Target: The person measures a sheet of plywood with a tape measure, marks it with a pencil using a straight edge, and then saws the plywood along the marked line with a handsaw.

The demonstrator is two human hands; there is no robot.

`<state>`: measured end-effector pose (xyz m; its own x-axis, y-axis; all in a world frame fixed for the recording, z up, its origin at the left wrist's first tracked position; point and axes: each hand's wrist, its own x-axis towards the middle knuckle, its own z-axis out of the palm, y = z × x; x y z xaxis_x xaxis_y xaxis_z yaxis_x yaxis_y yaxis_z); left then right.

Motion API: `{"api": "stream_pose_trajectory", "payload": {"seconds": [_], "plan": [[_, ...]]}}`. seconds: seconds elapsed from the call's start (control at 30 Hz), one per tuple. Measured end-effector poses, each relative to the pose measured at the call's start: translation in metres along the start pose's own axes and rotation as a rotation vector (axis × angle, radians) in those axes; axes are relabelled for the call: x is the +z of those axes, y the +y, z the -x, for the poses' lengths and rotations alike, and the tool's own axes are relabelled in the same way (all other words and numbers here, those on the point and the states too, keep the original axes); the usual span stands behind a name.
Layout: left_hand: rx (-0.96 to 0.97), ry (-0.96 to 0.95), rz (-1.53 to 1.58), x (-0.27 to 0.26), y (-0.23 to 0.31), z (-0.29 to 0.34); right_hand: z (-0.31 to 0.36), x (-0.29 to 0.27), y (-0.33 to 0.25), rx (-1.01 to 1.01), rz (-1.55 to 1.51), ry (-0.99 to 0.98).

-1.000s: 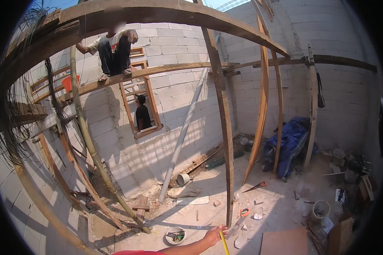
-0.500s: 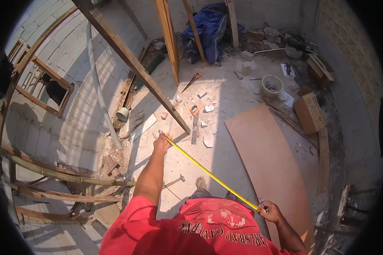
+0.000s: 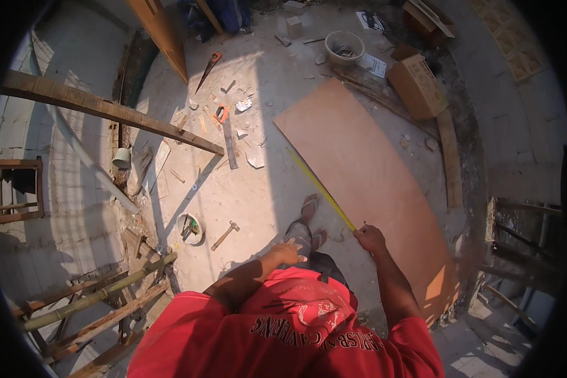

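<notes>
At the lower edge, red T-shirt: nearest thing in view, with both forearms reaching out past it.
Left hand: over the thighs, fingers spread, nothing seen in it; contact with the trousers could not be told.
Right hand: curled firmly round the near end of the tape measure; case mostly hidden by the fingers.
Tape blade: yellow, extended from the right hand, running just beside the left edge of the plywood sheet. Whether it touched the floor could not be told.
Change: half a second earlier the left hand had held the blade's far end near the timber post; by now that end was free, and the view had swung round.
Meaning (judged): no span was held between the two hands any longer; the right hand alone controlled the tape.
Hammer: on the floor, left of the feet, near a small white bucket.
Near handsaw: flat among scraps, by the post's lower end.
Far handsaw: beyond it, also on the floor.
Cardboard box: past the sheet, right of a larger pail.
</notes>
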<state>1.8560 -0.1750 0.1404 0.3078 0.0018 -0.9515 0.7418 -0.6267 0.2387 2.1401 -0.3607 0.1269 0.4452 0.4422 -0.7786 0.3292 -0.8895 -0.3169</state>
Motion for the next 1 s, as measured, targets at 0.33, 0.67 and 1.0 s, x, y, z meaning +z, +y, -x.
{"api": "stream_pose_trajectory", "payload": {"seconds": [0.33, 0.67, 1.0], "plan": [[-0.009, -0.004, 0.029, -0.118, -0.048, -0.098, -0.305, -0.019, -0.153, -0.045, 0.012, -0.014], [-0.014, 0.062, 0.112, -0.144, -0.074, -0.162, -0.472, -0.031, -0.223, -0.065, 0.055, -0.043], [-0.009, 0.147, 0.182, -0.150, -0.078, -0.165, -0.502, -0.008, -0.217, -0.041, -0.007, -0.119]]}}
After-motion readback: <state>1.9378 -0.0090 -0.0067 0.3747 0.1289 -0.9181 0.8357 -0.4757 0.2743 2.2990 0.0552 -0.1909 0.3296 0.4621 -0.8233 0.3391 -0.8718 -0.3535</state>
